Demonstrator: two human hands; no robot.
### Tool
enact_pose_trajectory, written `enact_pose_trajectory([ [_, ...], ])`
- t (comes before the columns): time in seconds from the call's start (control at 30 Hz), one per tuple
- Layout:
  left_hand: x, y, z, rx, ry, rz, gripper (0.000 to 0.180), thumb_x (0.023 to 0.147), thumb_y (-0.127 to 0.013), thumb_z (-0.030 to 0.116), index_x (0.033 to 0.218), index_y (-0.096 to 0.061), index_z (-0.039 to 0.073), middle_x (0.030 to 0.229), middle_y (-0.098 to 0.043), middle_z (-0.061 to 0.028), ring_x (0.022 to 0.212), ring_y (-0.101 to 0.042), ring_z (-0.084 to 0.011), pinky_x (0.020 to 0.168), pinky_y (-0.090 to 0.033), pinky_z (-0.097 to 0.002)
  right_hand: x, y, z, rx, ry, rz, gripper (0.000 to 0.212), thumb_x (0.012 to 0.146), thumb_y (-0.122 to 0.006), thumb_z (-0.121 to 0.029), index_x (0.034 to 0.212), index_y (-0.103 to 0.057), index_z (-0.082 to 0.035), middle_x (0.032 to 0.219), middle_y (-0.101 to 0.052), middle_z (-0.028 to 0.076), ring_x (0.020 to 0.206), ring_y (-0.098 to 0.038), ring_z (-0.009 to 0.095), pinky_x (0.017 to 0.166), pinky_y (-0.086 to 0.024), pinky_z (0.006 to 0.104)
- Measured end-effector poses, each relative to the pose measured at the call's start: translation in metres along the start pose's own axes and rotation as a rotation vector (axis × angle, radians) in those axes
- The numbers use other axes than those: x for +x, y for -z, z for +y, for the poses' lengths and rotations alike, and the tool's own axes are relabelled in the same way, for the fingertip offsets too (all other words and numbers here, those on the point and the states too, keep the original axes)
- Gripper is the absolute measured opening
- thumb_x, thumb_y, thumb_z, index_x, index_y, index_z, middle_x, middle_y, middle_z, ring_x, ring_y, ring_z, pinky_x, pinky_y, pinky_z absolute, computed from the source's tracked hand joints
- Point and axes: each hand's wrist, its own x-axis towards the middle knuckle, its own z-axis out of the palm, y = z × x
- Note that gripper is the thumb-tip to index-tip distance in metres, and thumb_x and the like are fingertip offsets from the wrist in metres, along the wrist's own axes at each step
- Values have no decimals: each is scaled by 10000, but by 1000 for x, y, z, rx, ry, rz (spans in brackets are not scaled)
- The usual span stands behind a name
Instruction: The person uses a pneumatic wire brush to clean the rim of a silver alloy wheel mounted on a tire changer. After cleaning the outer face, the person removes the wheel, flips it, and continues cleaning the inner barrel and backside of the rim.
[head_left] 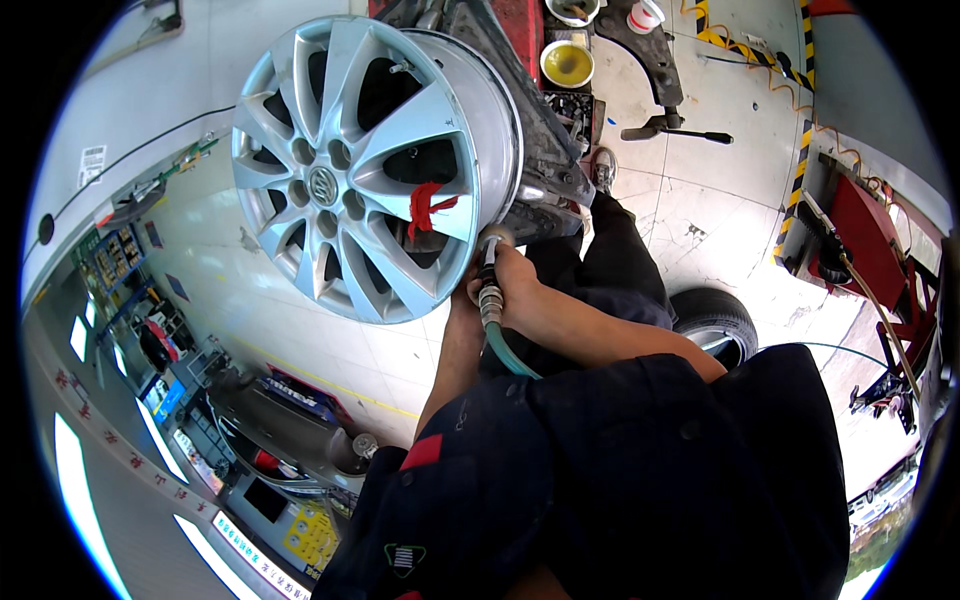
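A silver alloy wheel rim [345, 170] with wide spokes stands upright and tilted in front of me, without a tyre. A red cloth strip [430, 208] is tied round one spoke. My right hand [514, 272] is wrapped round a small air tool [488, 256] at the rim's lower right edge. A metal coupling [490, 303] joins it to a green air hose [506, 350] that runs back toward my body. The tool's working end is largely hidden. My left hand [462, 300] is close beside it, at the rim's edge, its fingers hidden from view.
Behind the rim are a dark metal frame [540, 140] and a bowl of yellow paste [567, 64]. A black suspension arm [655, 65] lies on the tiled floor. Near my leg is a tyre [715, 325]. A red stand [865, 235] is at the right; a grey bumper [290, 425] is at lower left.
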Motion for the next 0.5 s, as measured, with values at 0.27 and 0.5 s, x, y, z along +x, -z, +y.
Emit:
enact_pose_trajectory([
  [0.27, 13, 2, 3, 120, 67, 33, 319, 890, -402, 210, 1148, -473, 35, 998, -577, -92, 822, -591, -210, 744, -503, -312, 0, 2, -7, 20, 4, -9, 244, 918, -348, -295, 890, -455, -78, 690, -517, 43, 540, -479, 148, 399, -401, 233],
  [0.5, 13, 3, 3, 52, 122, -24, 334, 892, -398, 222, 1162, -459, 35, 1014, -569, -104, 847, -584, -222, 763, -497, -325, -17, 1, -12, 83, 38, -52, 271, 915, -362, -321, 887, -453, -68, 685, -497, 54, 538, -488, 155, 402, -420, 256],
])
